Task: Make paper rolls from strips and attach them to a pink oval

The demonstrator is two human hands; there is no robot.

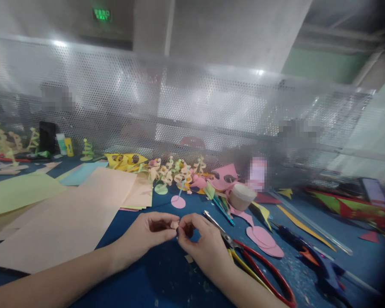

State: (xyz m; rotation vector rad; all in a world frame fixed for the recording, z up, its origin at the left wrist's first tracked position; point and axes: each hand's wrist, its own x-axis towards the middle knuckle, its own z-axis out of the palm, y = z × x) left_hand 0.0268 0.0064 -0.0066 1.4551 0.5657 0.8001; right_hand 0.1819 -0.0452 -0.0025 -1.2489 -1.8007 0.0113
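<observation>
Fingertips of my left hand [154, 231] pinch a small peach-coloured paper piece [174, 224] above the blue table [167, 273]. My right hand [200, 239] meets it from the right, its thumb and index finger closed at the piece's edge; whether they grip it too is hidden. Just beyond the hands stands a pink paper disc [178, 202] with a thin blue stem. Red-handled scissors [263, 269] lie beside my right wrist, partly covered by it.
Large paper sheets [73, 214] spread over the left. Behind are small paper figures [167, 173] and yellow cut-outs [123, 161]. To the right lie a white tub [242, 196], pink ovals [265, 240] and a blue glue gun [324, 265]. A perforated metal screen [122, 102] bounds the back.
</observation>
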